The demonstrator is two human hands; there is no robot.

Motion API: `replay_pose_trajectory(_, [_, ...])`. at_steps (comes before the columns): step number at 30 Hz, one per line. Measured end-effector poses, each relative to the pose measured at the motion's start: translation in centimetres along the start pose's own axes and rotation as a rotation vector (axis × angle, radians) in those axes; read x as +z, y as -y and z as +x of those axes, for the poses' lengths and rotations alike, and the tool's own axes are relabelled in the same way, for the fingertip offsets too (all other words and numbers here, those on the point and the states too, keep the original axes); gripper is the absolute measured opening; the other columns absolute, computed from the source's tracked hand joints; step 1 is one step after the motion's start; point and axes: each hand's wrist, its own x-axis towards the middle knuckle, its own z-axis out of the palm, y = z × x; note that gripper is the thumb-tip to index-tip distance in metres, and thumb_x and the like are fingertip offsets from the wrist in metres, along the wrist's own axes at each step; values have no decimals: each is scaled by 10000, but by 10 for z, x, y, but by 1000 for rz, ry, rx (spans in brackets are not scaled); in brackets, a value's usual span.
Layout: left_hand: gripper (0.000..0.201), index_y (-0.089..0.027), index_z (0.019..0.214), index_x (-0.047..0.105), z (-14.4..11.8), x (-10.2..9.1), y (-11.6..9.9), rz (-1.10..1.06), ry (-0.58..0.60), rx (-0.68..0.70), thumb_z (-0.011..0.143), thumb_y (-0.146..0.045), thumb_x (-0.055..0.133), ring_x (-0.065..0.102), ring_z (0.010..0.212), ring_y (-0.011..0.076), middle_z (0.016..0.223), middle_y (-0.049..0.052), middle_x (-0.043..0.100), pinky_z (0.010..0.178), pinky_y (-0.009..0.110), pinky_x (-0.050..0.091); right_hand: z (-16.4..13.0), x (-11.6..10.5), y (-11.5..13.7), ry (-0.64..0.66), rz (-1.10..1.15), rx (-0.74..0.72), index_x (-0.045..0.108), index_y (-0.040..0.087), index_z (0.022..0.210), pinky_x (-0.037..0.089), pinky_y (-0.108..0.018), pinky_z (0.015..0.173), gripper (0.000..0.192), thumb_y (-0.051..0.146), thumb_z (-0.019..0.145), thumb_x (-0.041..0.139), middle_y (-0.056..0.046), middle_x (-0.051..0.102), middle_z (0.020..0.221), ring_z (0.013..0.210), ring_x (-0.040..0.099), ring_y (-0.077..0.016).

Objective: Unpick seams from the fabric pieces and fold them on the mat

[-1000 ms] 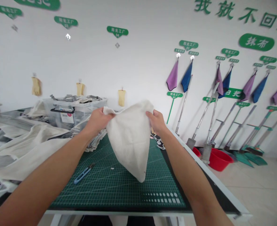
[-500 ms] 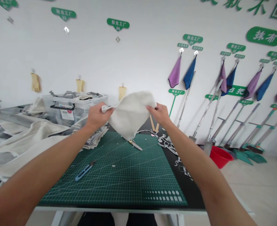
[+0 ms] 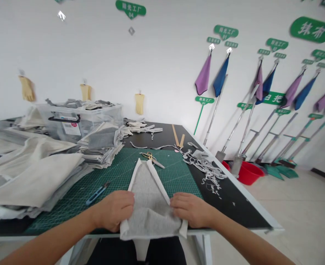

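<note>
A white wall hung with green signs, purple and blue rags (image 3: 203, 77) and yellow gloves (image 3: 139, 103) is backing a long black table (image 3: 234, 204) topped with a green gridded cutting mat (image 3: 176, 175). At the near edge of that mat a grey cloth (image 3: 148, 206) is lying flat, soft and slightly fuzzy, tapering to a point away from the person, with a white border folded along both slanted sides and its wide end drooping over the table edge. The left hand (image 3: 115, 210) is pinching the cloth's left edge with its fingers curled closed on the fabric, and the right hand (image 3: 191, 209) is pressing down on the right edge, fingers bent over the white border; whether it is gripping or only pressing cannot be told. Just beyond the cloth's far tip, scissors with gold handles (image 3: 151, 159) are lying on the mat. To the left of the left hand a small blue thread snipper (image 3: 96, 194) is resting, and farther left stacks of folded grey and cream fabric (image 3: 35, 173) are crowding the table, with a clear plastic bin (image 3: 77, 119) behind them. Beyond the right hand, curly white trimmings (image 3: 206, 169) are straggling across the black surface, near two wooden rulers (image 3: 178, 137). Beside the table a red basin (image 3: 247, 173) is sitting on the floor among leaning mops (image 3: 241, 127).
</note>
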Motion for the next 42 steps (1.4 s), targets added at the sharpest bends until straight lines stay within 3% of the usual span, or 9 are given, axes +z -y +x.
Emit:
replay_pose_trajectory(3, [117,-218,634,347,-5,6,-10,-25,114,88,659,-217,462,421,585,171,593,24,465,686,359,445,-8,17,12,45,-55,-36,590,168,870,398,-385,980,230,146,921,367,-101,635,1022,1034,541,-175])
replay_pose_trajectory(10, [125,-218,620,401,-16,29,-16,-19,193,49,538,-241,493,381,569,175,589,34,465,704,392,430,-17,41,6,120,11,-31,611,156,877,390,-405,991,135,221,792,528,-131,580,1203,1119,525,-227])
replay_pose_trajectory(15, [165,-205,687,458,-15,30,-18,-43,302,22,572,-287,543,427,630,189,657,43,509,705,404,406,-21,38,4,151,204,17,600,135,1010,239,-474,1086,441,426,680,577,-159,546,1262,1170,507,-268])
replay_pose_trajectory(19, [309,-204,778,494,-8,15,-18,-121,368,-103,628,-459,582,483,717,216,760,57,558,693,393,384,-17,21,10,126,315,156,587,165,1108,81,-490,1123,508,535,768,513,-129,580,1238,1122,553,-237])
replay_pose_trajectory(22, [480,-209,814,525,-6,3,-13,-198,390,-199,620,-645,573,505,736,223,793,55,574,667,371,371,-4,14,14,150,216,271,625,169,1000,104,-481,1120,397,492,869,437,-96,673,1009,956,618,-203])
replay_pose_trajectory(25, [348,-226,901,567,-8,0,-4,-242,374,-368,804,-541,459,538,810,218,853,47,608,709,345,381,15,19,15,193,22,420,631,169,862,152,-461,1111,299,354,921,404,-52,675,815,838,625,-177])
replay_pose_trajectory(30, [293,-226,919,615,-6,19,10,-117,347,-785,919,-313,335,563,923,200,924,48,630,790,313,410,42,42,8,218,-168,602,619,153,905,304,-505,996,232,285,916,429,-91,677,876,845,634,-225])
replay_pose_trajectory(37, [313,-201,963,617,-4,34,22,76,450,-995,911,-325,334,579,978,226,987,91,613,816,341,433,45,55,-7,223,-216,821,596,160,976,458,-336,672,263,276,950,362,-103,670,885,779,657,-241])
replay_pose_trajectory(42, [342,-209,1007,607,-9,33,30,116,474,-1049,916,-330,301,611,917,252,978,104,612,738,367,454,35,58,-14,261,-256,954,603,180,1026,472,-311,610,277,216,943,341,-111,670,898,748,674,-248])
